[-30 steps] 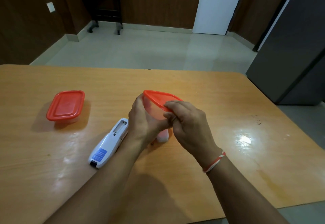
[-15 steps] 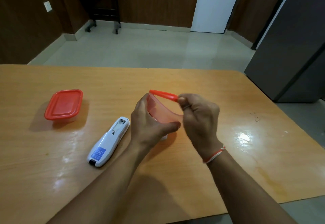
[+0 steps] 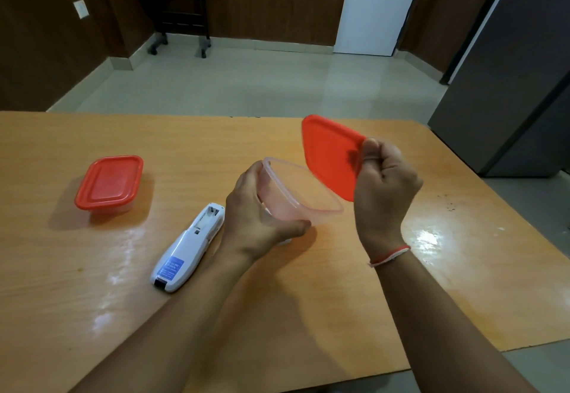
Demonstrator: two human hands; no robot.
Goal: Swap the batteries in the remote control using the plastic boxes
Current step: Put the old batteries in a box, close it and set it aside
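The left hand [image 3: 259, 217] grips a clear plastic box [image 3: 296, 192] from its left side, fingers curled round the wall and thumb under the near rim, holding it tilted above the wooden table [image 3: 308, 300]. Nothing can be made out inside the box. The right hand [image 3: 385, 183] pinches a red lid [image 3: 331, 155] by its right edge, fingers curled; the lid is off the box, raised and tilted just beside the far right rim.

A second box with a red lid [image 3: 109, 183] sits closed on the table, well apart to the left; its contents are hidden. The white remote control [image 3: 191, 247] lies face down just left of the left wrist, its battery bay uncovered at the far end.

Bare tabletop stretches right of the hands toward the right edge and along the near edge.
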